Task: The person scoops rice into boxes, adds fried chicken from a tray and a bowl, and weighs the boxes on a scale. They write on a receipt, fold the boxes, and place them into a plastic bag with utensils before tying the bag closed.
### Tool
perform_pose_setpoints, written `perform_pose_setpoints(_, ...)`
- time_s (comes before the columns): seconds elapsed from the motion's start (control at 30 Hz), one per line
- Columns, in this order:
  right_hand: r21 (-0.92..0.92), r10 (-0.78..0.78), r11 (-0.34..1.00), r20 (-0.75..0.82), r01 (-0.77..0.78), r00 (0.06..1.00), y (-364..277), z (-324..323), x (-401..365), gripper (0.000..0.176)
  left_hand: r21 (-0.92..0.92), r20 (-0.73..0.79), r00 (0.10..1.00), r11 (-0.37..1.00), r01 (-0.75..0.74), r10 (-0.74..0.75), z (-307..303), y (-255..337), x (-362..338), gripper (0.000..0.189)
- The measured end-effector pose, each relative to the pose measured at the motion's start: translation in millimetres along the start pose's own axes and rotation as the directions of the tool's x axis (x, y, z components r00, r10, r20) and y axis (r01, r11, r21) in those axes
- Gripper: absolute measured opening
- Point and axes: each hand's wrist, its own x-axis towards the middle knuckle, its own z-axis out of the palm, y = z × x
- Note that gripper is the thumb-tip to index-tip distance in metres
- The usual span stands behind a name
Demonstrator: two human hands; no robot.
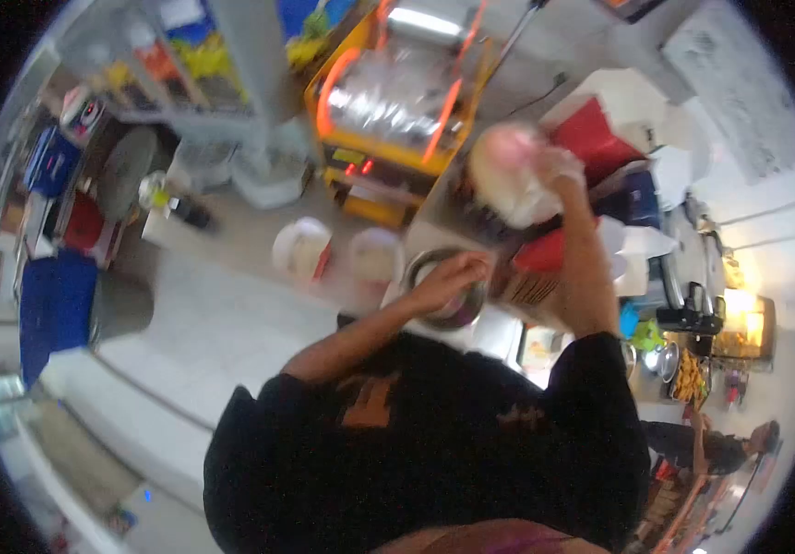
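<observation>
My left hand (451,283) is above a round metal bowl (449,323) at the counter edge, fingers drawn together; what they may hold is too small to make out. Something pinkish-purple shows inside the bowl. My right hand (561,172) is raised to the right, closed on the side of a large, pale, rounded plastic bag (501,189) with a blurred pink patch near its top. Motion smears the bag's outline. Left of the bowl stand two white tubs, the nearer one (376,258) with pale contents and another (303,249) with a red mark.
An orange-framed machine with a clear drum (393,97) stands behind the tubs. Red and white boxes (591,129) crowd the right side. A dark bottle (192,214) is on the counter to the left. Another person (711,448) is at the lower right, near a tray of food (690,377).
</observation>
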Motion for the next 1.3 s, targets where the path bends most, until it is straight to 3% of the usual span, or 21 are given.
perform_pose_setpoints(0.07, 0.056, 0.098, 0.994, -0.092, -0.093, 0.991, -28, -31, -47, 0.056, 0.039, 0.152, 0.988, 0.999, 0.017, -0.023, -11, 9, -62, 0.042)
perform_pose_setpoints(0.17, 0.042, 0.192, 0.981, -0.13, -0.188, 0.973, -50, -69, -65, 0.052, 0.284, -0.078, 0.982, 0.94, 0.188, -0.173, -62, -30, -144, 0.029)
perform_pose_setpoints(0.23, 0.057, 0.196, 0.98, -0.118, -0.19, 0.973, -69, -100, -89, 0.046, 0.451, -0.407, 0.908, 0.843, 0.293, -0.098, -100, -56, -192, 0.02)
perform_pose_setpoints(0.3, 0.147, 0.176, 0.976, -0.122, -0.157, 0.977, -113, -134, -146, 0.044, 0.472, -0.659, 0.752, 0.777, 0.417, -0.004, -110, -1, -211, 0.024)
perform_pose_setpoints(0.33, -0.08, -0.017, 0.997, -0.077, 0.01, 0.997, -118, -119, -155, 0.04, 0.604, -0.672, 0.726, 0.675, 0.424, 0.145, -115, 20, -211, 0.027)
perform_pose_setpoints(0.4, 0.204, -0.242, 0.948, -0.037, 0.245, 0.97, -136, -74, -168, 0.032, 0.815, -0.576, 0.727, 0.329, 0.477, 0.375, -120, 77, -195, 0.039)
perform_pose_setpoints(0.43, 0.644, -0.254, 0.72, -0.103, 0.259, 0.962, -146, -56, -174, 0.029, 0.865, -0.479, 0.762, 0.087, 0.493, 0.436, -118, 102, -177, 0.047)
perform_pose_setpoints(0.5, 0.757, -0.215, 0.635, -0.018, 0.154, 0.976, -169, -37, -188, 0.027, 0.807, -0.551, 0.799, -0.091, 0.584, 0.241, -140, 92, -142, 0.061)
perform_pose_setpoints(0.6, 0.708, -0.208, 0.659, -0.151, 0.253, 0.966, -168, -28, -215, 0.027, 0.84, -0.539, 0.837, 0.01, 0.542, -0.093, -159, 75, -98, 0.072)
perform_pose_setpoints(0.63, 0.648, -0.209, 0.694, -0.236, 0.314, 0.949, -162, -25, -224, 0.027, 0.861, -0.507, 0.858, 0.0, 0.509, -0.075, -160, 71, -92, 0.067)
perform_pose_setpoints(0.77, 0.735, 0.134, 0.66, 0.09, -0.157, 0.987, -143, -17, -287, 0.028, 0.881, -0.454, 0.877, 0.065, 0.468, -0.157, -195, -4, -78, 0.044)
perform_pose_setpoints(0.83, 0.674, 0.218, 0.689, 0.157, -0.265, 0.963, -131, -15, -321, 0.028, 0.911, -0.404, 0.914, 0.082, 0.405, -0.029, -205, 3, -72, 0.033)
perform_pose_setpoints(0.87, 0.689, 0.14, 0.705, 0.099, -0.17, 0.985, -116, 17, -340, 0.027, 0.949, -0.314, 0.94, 0.064, 0.308, 0.135, -193, 22, -84, 0.03)
perform_pose_setpoints(0.9, 0.56, 0.213, 0.742, 0.325, -0.369, 0.921, -116, 22, -351, 0.026, 0.926, -0.344, 0.935, 0.198, 0.322, 0.086, -210, 13, -85, 0.037)
perform_pose_setpoints(0.93, 0.576, 0.231, 0.717, 0.336, -0.393, 0.913, -110, 49, -369, 0.027, 0.993, -0.055, 0.93, -0.077, 0.089, 0.364, -262, -39, -88, 0.042)
perform_pose_setpoints(1.0, 0.608, 0.208, 0.725, 0.254, -0.323, 0.945, -102, 60, -409, 0.028, 0.971, -0.23, 0.939, -0.01, 0.241, 0.257, -279, -15, -83, 0.043)
perform_pose_setpoints(1.07, 0.614, 0.315, 0.629, 0.359, -0.476, 0.879, -88, 54, -446, 0.03, 0.945, -0.308, 0.929, -0.046, 0.324, 0.207, -290, 1, -73, 0.044)
perform_pose_setpoints(1.17, 0.644, 0.451, 0.504, 0.372, -0.575, 0.811, -64, 97, -519, 0.032, 0.962, -0.135, 0.987, -0.225, 0.152, 0.09, -315, 20, -66, 0.044)
perform_pose_setpoints(1.2, 0.645, 0.51, 0.439, 0.394, -0.625, 0.765, -55, 119, -546, 0.032, 0.957, -0.176, 0.972, -0.206, 0.206, 0.157, -305, 27, -63, 0.045)
perform_pose_setpoints(1.27, 0.629, 0.537, 0.348, 0.473, -0.694, 0.698, -36, 126, -609, 0.033, 0.827, -0.555, 0.831, 0.131, 0.547, 0.031, -214, 91, -72, 0.042)
perform_pose_setpoints(1.3, 0.616, 0.541, 0.305, 0.516, -0.727, 0.664, -27, 131, -642, 0.033, 0.904, -0.424, 0.896, -0.009, 0.428, 0.133, -201, 107, -79, 0.042)
